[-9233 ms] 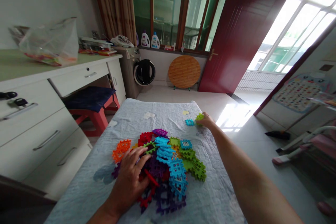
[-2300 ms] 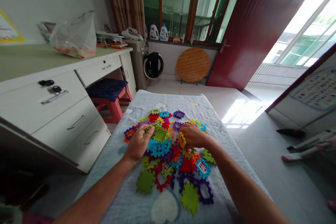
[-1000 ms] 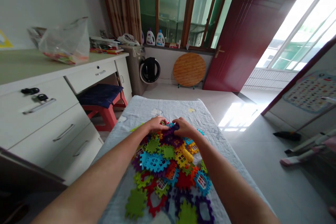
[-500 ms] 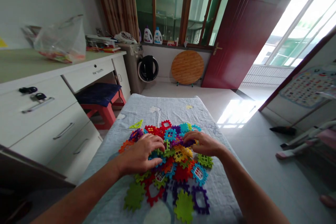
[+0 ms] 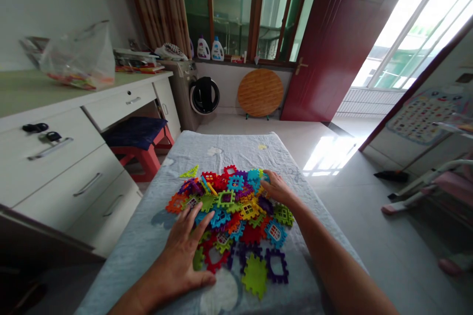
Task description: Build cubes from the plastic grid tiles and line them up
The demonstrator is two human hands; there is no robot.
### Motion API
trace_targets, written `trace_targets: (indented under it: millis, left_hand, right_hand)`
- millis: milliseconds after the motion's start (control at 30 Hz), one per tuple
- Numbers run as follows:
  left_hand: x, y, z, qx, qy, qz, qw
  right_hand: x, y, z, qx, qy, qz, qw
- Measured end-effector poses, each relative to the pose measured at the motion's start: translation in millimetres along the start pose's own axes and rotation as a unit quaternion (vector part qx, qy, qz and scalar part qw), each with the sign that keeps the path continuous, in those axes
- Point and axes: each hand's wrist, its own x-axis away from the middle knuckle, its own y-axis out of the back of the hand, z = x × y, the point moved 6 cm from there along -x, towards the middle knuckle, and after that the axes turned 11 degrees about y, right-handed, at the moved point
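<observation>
A heap of colourful interlocking plastic tiles [image 5: 226, 199] with toothed edges lies on the cloth-covered table. Some are window-shaped frames, others solid. My left hand [image 5: 184, 251] is open at the heap's near left, fingers spread and thumb apart, its fingertips over the edge tiles and partly covering a green one. At the far right of the heap, my right hand [image 5: 278, 189] reaches over a light-blue tile [image 5: 253, 175]. Its thumb and forefinger are apart at the tile's edge; the other fingers are partly hidden. A solid green tile [image 5: 254, 275] and a purple frame [image 5: 277, 266] lie near the front.
The table's grey-blue cloth [image 5: 229, 145] shows beyond the heap. On the left is a white desk [image 5: 55, 103] with drawers, and a red stool [image 5: 148, 157] with a dark top beside it. A washing machine [image 5: 181, 93] and a round wooden board [image 5: 260, 92] stand behind.
My left hand has pulled back off the heap toward the near left, its fingers spreading. My right hand has shifted from a purple tile to the light-blue tile farther back.
</observation>
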Motion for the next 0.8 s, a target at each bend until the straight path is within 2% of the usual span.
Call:
trace_targets:
  millis: [100,200,267,367,433,500,633,733,800]
  left_hand:
    - [-7.1,-5.8,-7.2,-0.004,-0.008,-0.014,1.000]
    - [-12.3,-3.8,-12.6,-0.020,0.001,-0.037,0.999]
    - [-11.7,1.5,-16.2,-0.026,0.012,-0.049,0.998]
    - [-6.1,13.3,-30.4,-0.020,-0.007,-0.055,0.998]
    - [-1.7,19.6,-48.1,-0.013,-0.041,-0.044,0.998]
    - [1.7,20.7,-71.8,-0.009,-0.088,-0.015,0.996]
    - [6.7,7.5,-129.7,0.001,-0.228,0.053,0.972]
    - [6.4,-5.6,-164.8,0.011,-0.320,0.068,0.945]
    - [3.5,-13.7,-179.0,0.008,-0.363,0.064,0.930]
  right_hand:
    - [1.1,-8.1,27.4,-0.063,0.045,0.013,0.997]
    - [5.5,-5.4,45.4,-0.116,0.100,0.024,0.988]
    - [11.6,4.7,47.0,-0.119,0.130,0.017,0.984]
    - [28.4,27.4,34.2,-0.078,0.135,-0.014,0.988]
    - [45.5,38.1,21.1,-0.039,0.115,-0.009,0.993]
    - [66.2,40.9,10.8,-0.001,0.098,0.025,0.995]
    - [102.7,31.8,5.8,0.055,0.089,0.093,0.990]
    - [110.9,24.9,12.1,0.066,0.094,0.091,0.989]
    - [106.6,22.1,15.2,0.061,0.092,0.075,0.991]
